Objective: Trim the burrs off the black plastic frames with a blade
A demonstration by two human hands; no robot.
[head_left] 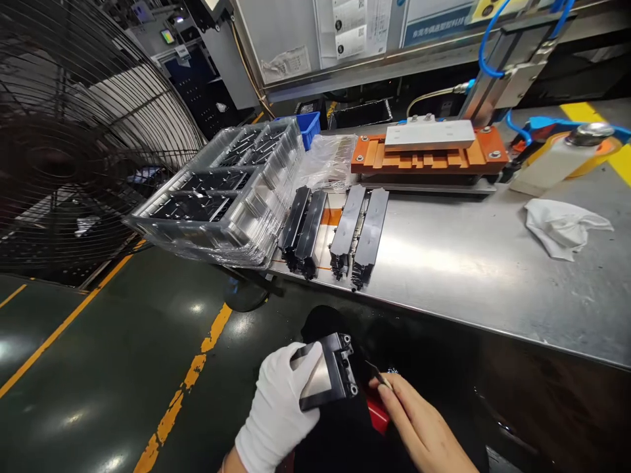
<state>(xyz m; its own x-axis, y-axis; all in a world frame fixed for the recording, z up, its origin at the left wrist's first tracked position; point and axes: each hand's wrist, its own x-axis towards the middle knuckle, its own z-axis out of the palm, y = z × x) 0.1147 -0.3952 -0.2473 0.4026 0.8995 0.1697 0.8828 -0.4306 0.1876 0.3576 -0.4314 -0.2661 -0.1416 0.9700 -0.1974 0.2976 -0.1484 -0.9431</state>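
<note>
In a white glove, my left hand (283,404) grips a black plastic part (335,374) with a silvery flat panel and round metal-lined holes along its right end. My bare right hand (414,417) pinches a small knife (378,373), its thin dark tip pointing toward that end. A small gap separates the tip from the part, and the fingers hide most of the handle. Beyond my hands, two black plastic parts (311,226) and two greyer-looking ones (371,230) lie side by side at the edge of the metal bench (434,263).
A plastic-wrapped divided crate (241,220) of black parts sits at the bench's left end, with a blue bin (309,128) behind. An orange fixture (424,161) stands at the back. Rightward are a white bottle (557,161) and a cloth (564,226). A large fan (89,131) is far left.
</note>
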